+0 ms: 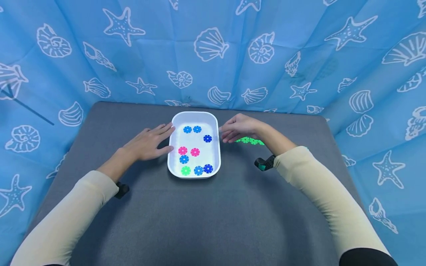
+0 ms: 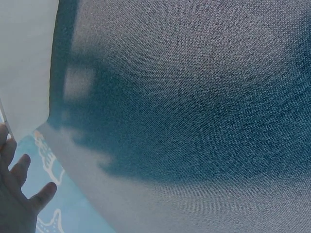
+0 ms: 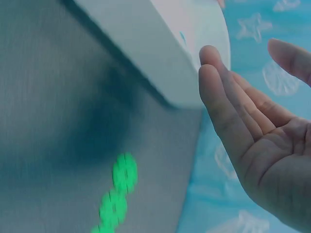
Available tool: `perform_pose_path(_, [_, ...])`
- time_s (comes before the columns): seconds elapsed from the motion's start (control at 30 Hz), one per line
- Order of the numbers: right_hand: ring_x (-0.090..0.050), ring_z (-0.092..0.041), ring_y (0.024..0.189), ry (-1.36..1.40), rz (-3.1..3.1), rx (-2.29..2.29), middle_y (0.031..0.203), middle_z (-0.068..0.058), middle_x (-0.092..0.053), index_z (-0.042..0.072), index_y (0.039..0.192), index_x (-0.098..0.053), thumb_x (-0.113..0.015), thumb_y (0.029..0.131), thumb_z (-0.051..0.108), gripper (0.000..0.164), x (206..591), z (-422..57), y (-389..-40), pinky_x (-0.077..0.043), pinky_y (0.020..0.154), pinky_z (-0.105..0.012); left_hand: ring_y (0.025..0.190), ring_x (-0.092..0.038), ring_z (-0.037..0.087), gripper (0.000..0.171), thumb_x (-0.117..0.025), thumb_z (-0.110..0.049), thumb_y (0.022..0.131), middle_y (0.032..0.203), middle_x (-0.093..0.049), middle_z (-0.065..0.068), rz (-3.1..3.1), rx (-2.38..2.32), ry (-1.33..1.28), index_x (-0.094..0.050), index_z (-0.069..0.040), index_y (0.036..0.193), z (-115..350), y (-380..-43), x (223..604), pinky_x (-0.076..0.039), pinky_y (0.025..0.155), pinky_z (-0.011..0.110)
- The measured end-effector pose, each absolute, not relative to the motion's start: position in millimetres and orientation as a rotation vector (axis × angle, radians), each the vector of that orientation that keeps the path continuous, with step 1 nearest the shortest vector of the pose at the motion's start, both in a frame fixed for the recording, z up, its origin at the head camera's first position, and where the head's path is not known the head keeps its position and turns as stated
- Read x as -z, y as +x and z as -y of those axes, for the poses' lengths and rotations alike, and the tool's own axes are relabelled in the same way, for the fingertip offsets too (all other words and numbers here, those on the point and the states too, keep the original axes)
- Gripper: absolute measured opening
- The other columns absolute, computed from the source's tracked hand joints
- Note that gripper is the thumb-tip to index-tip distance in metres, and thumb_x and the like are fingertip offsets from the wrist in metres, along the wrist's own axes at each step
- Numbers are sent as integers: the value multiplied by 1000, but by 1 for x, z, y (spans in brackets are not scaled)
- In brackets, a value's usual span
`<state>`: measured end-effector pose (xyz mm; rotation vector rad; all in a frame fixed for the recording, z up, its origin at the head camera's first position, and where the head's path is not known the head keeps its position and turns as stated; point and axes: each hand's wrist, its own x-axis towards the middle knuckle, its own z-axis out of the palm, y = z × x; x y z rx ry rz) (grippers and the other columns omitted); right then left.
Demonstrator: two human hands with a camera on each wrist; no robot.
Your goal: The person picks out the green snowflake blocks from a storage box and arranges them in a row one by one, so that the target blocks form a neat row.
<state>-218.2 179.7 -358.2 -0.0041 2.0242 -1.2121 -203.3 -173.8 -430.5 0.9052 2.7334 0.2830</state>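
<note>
A white plastic tray (image 1: 194, 119) sits between the two hands, with notched plastic discs lying loose inside: several light and dark blue, two pink (image 1: 195, 152) and a green disc (image 1: 185, 170). My left hand (image 1: 149, 143) rests its spread, straight fingertips at the tray's left rim. Just off the right rim is my right hand (image 1: 241, 127), its fingers gently bent; the right wrist view shows thumb and fingers apart, nothing between them. Beneath the right forearm a row of joined green discs (image 1: 250, 140) lies on the table, partly hidden by the arm.
Dark grey cloth covers the table (image 1: 199, 218). Behind it and along both sides hangs a blue curtain (image 1: 226, 66) with white shells and starfish. A black wrist strap (image 1: 265, 163) shows at the right cuff, another black device (image 1: 122, 190) at the left.
</note>
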Motion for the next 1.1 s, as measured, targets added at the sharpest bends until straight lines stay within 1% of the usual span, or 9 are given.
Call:
perform_pose_path(0.1, [-70,-30,104,-53,-1997,1163,119,-25,-67,-6,126,-63,-64,99,26,43,366,-159,-217,-53,94,-43,151,-17,36,80,-51,-55,98,165,-18,10,-2733,-289,904,-19,-16,160,174,-203,430,-23,112,67])
perform_pose_path(0.27, [-70,-29,103,-88,-1960,1089,115,-21,-70,-5,126,-64,-65,98,27,44,375,-131,-216,-55,92,-39,151,-17,36,80,-51,-56,98,165,-18,10,-2727,-285,900,-19,-16,160,172,-204,429,-23,112,67])
perform_pose_path(0.37, [-70,-30,103,-108,-1914,1070,115,-23,-69,-7,126,-63,-63,99,27,44,380,-118,-216,-55,92,-38,151,-16,36,81,-51,-55,98,165,-18,10,-2721,-279,892,-19,-16,160,171,-204,429,-22,112,68])
perform_pose_path(0.47, [-68,-34,107,-133,-1863,1042,116,-26,-68,-10,124,-62,-61,100,28,44,384,-106,-216,-53,95,-40,151,-16,36,81,-51,-56,98,165,-17,9,-2716,-278,886,-18,-16,160,172,-205,428,-21,112,68])
perform_pose_path(0.57, [-67,-35,109,-156,-1834,1001,118,-26,-67,-10,123,-62,-60,100,29,45,390,-97,-215,-52,96,-41,151,-16,35,81,-51,-56,98,165,-17,9,-2716,-276,892,-19,-17,160,172,-205,427,-22,112,68])
perform_pose_path(0.77, [-69,-32,105,-168,-1798,949,115,-24,-69,-7,122,-63,-60,100,29,42,402,-83,-212,-53,94,-39,151,-17,35,80,-51,-56,98,165,-18,9,-2723,-276,907,-19,-16,160,171,-205,428,-22,112,67])
perform_pose_path(1.1, [-70,-32,104,-170,-1763,916,112,-23,-70,-7,125,-60,-62,99,30,46,410,-64,-205,-53,94,-39,150,-17,37,80,-49,-55,99,165,-17,12,-2717,-265,932,-18,-14,160,174,-203,428,-23,111,67])
